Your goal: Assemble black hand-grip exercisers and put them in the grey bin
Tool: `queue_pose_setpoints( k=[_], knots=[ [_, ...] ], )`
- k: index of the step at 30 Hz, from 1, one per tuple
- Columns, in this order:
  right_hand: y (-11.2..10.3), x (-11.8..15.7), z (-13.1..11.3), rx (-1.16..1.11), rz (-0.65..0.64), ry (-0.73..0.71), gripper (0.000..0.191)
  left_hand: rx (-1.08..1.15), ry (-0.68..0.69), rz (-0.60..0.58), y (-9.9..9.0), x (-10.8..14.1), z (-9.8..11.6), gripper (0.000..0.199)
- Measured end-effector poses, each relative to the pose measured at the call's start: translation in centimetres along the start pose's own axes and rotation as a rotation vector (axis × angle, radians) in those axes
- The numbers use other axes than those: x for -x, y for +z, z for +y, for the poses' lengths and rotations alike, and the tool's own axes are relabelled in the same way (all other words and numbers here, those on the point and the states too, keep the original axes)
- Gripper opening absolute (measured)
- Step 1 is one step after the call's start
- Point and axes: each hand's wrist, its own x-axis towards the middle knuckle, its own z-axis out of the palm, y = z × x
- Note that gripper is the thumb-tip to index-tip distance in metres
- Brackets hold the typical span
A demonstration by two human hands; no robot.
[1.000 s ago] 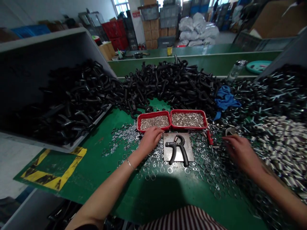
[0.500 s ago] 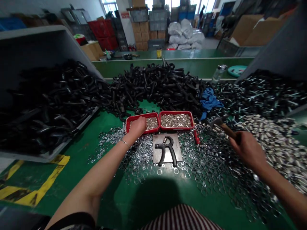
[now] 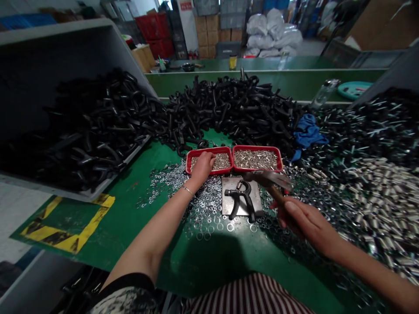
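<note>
**Right hand (image 3: 309,224) grips wooden-handled hammer (image 3: 270,182) over steel plate (image 3: 231,187), center frame.**
Plate seemingly backs black hand-grip exerciser (image 3: 248,200). Left hand (image 3: 202,168) rests in red tray (image 3: 209,149); closure cannot be told.

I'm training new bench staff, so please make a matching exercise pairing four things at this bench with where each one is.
Things:
1. Left hand
2. Right hand
3. Black hand exerciser
4. Blue cloth

Places:
A. Around a hammer's wooden handle
B. Beside the heap of black curved parts
C. On the left red tray
D. On the steel plate

Pairs: 1-C, 2-A, 3-D, 4-B
</note>
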Motion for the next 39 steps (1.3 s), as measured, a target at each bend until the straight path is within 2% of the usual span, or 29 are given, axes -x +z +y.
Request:
queue_pose_setpoints(
  k=[2, 6, 8, 10, 13, 15, 16, 18, 21, 24, 28, 35, 39],
  knots=[
    [0.6, -0.6, -0.1, 0.029, -0.001, -0.013, 0.057, 0.022, 0.006, 0.016, 0.2, 0.1, -0.1, 0.015],
    [1.4, -1.4, 0.2, 0.015, -0.202, 0.096, 0.059, 0.090, -0.013, 0.075, 0.6, 0.0, -0.3, 0.013],
    [1.4, -1.4, 0.4, -0.049, -0.170, 0.066, 0.058, 0.145, -0.043, 0.107, 0.7, -0.2, -0.4, 0.011],
    [1.4, -1.5, 0.6, -0.015, -0.113, 0.021, 0.055, 0.185, -0.069, 0.106, 0.4, -0.4, -0.4, 0.005],
    [1.2, -1.7, 1.6, 0.019, -0.162, 0.085, 0.056, 0.221, -0.088, 0.132, -0.6, 0.0, 0.9, 0.007],
    [1.2, -1.7, 2.2, -0.108, -0.199, 0.176, 0.058, 0.276, -0.064, 0.165, -1.0, 1.2, 2.8, 0.009],
    [1.3, -1.6, 2.5, -0.195, -0.185, 0.207, 0.057, 0.312, -0.036, 0.148, -1.0, 2.1, 4.0, 0.010],
    [1.6, -1.2, 2.9, -0.352, -0.121, 0.234, 0.056, 0.381, 0.029, 0.009, -0.4, 3.8, 6.3, 0.011],
    [2.1, -0.7, 3.5, -0.504, -0.014, 0.230, 0.053, 0.431, 0.021, -0.177, 1.4, 5.5, 8.5, 0.011],
    [2.6, -0.2, 4.5, -0.607, 0.038, 0.263, 0.052, 0.454, -0.053, -0.197, 3.1, 5.5, 8.8, 0.011],
    [2.8, 0.1, 5.6, -0.682, 0.081, 0.263, 0.052, 0.483, -0.092, -0.211, 4.2, 4.7, 8.2, 0.012],
    [2.6, -0.1, 6.0, -0.741, 0.106, 0.261, 0.051, 0.418, -0.085, -0.205, 4.8, 4.8, 8.1, 0.010],
    [2.8, 0.0, 6.3, -0.719, 0.055, 0.302, 0.043, 0.250, -0.001, -0.228, 4.5, 5.0, 8.5, 0.011]
  ],
)
